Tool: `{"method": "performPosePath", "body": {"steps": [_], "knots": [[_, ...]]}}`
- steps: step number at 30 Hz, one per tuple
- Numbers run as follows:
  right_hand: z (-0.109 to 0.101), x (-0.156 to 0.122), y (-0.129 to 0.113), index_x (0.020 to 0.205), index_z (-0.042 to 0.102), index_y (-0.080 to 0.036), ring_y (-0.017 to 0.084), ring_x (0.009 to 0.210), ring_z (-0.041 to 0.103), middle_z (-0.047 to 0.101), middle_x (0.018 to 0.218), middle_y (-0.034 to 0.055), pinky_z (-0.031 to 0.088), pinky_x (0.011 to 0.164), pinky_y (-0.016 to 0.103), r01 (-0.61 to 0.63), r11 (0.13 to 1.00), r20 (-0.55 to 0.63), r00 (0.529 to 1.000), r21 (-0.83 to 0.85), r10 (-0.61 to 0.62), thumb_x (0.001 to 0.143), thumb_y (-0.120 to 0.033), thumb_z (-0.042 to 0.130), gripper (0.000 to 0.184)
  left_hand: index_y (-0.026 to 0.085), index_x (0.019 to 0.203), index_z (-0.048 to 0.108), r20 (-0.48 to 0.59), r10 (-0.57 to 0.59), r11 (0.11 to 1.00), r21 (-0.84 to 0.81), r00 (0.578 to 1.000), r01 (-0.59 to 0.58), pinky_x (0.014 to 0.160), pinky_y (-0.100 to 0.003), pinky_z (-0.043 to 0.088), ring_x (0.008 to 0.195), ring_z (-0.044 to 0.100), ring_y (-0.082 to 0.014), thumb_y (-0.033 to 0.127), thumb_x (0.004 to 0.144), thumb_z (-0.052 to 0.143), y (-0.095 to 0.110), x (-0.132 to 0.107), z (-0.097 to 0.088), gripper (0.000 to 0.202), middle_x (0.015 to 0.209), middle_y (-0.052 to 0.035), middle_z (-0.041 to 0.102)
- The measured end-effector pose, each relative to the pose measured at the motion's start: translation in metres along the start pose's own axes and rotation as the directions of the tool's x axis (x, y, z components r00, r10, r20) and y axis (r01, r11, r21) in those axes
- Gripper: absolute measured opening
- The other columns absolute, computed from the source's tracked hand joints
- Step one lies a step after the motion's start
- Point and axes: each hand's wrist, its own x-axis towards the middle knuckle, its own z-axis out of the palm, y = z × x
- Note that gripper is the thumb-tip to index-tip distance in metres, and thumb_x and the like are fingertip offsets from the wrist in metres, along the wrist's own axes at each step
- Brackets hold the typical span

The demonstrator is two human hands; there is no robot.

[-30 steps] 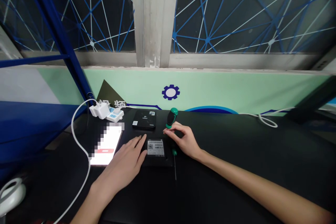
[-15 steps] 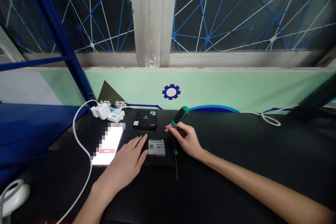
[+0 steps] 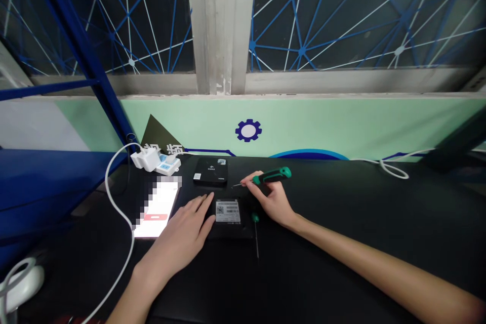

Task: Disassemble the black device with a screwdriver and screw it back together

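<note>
A black box [image 3: 231, 232] with a white printed label facing up lies on the dark table. My left hand [image 3: 184, 228] rests flat along its left side, fingers stretched out. In my right hand [image 3: 276, 203], above the box's far right corner, a green-and-black screwdriver [image 3: 272, 176] is pinched near its shaft. That screwdriver is tilted almost level, its tip pointing left and apart from the box. Just right of the box lies a second, thinner screwdriver [image 3: 255, 218] with a green handle, its shaft toward me.
Behind the labelled box sits another black box [image 3: 210, 172]. On the left are a lit screen [image 3: 157, 212], a white power strip [image 3: 169, 166] with a plugged-in adapter [image 3: 149, 160], and a looping white cable [image 3: 109, 188]. A wall [image 3: 304, 129] closes off the table's back.
The screwdriver in my right hand has swung from steep to nearly level, its tip rising off the box's far right corner. My left hand stays on the box.
</note>
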Motion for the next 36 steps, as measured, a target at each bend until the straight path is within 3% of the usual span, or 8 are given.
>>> {"method": "performPosePath", "body": {"steps": [9, 19, 24, 29, 36], "knots": [[-0.0025, 0.0019, -0.001, 0.093, 0.076, -0.025, 0.023, 0.087, 0.064, 0.074, 0.09, 0.0056, 0.053, 0.079, 0.04, 0.068, 0.993, 0.111, 0.992, -0.095, -0.057, 0.092, -0.031, 0.064, 0.014, 0.023, 0.155, 0.03, 0.026, -0.02, 1.0, 0.003, 0.999, 0.02, 0.112, -0.045, 0.037, 0.142, 0.039, -0.0266, 0.047, 0.103, 0.028, 0.0035, -0.0006, -0.0034, 0.057, 0.156, -0.0075, 0.04], [-0.0077, 0.001, -0.0093, 0.09, 0.078, -0.024, 0.024, 0.085, 0.065, 0.076, 0.087, 0.0065, 0.05, 0.08, 0.042, 0.063, 0.996, 0.183, 0.982, -0.064, -0.051, 0.098, -0.041, 0.054, 0.03, 0.026, 0.154, 0.032, -0.008, 0.003, 1.0, -0.012, 1.0, -0.004, 0.112, -0.045, 0.037, 0.141, 0.041, -0.0263, 0.048, 0.102, 0.03, -0.0002, 0.0001, -0.001, 0.056, 0.156, -0.0067, 0.041], [-0.0061, -0.0004, -0.0056, 0.085, 0.074, -0.022, 0.022, 0.082, 0.066, 0.074, 0.084, 0.0055, 0.052, 0.077, 0.038, -0.015, 0.998, 0.147, 0.989, -0.068, 0.025, 0.094, -0.04, 0.061, 0.023, 0.026, 0.154, 0.032, -0.019, 0.016, 1.0, -0.01, 1.0, -0.016, 0.11, -0.044, 0.039, 0.139, 0.043, -0.026, 0.047, 0.102, 0.03, 0.0016, 0.0006, -0.0026, 0.055, 0.154, -0.0073, 0.044], [-0.004, -0.0013, -0.0042, 0.086, 0.077, -0.024, 0.021, 0.079, 0.064, 0.069, 0.082, 0.0055, 0.053, 0.074, 0.036, 0.012, 0.998, 0.199, 0.98, -0.059, 0.0, 0.087, -0.038, 0.071, 0.016, 0.031, 0.156, 0.025, 0.017, 0.003, 1.0, -0.003, 1.0, -0.003, 0.108, -0.045, 0.04, 0.14, 0.041, -0.0263, 0.044, 0.103, 0.03, 0.0069, 0.0013, -0.0064, 0.054, 0.153, -0.0063, 0.045], [-0.0048, -0.0005, -0.0084, 0.088, 0.079, -0.025, 0.021, 0.077, 0.063, 0.068, 0.081, 0.0062, 0.054, 0.072, 0.036, 0.035, 0.999, 0.231, 0.973, -0.04, -0.024, 0.086, -0.041, 0.072, 0.018, 0.033, 0.153, 0.032, -0.034, 0.02, 0.999, 0.034, 0.999, -0.018, 0.107, -0.047, 0.042, 0.139, 0.043, -0.0283, 0.047, 0.104, 0.028, 0.0019, 0.003, 0.0021, 0.052, 0.151, -0.0064, 0.047]]}}
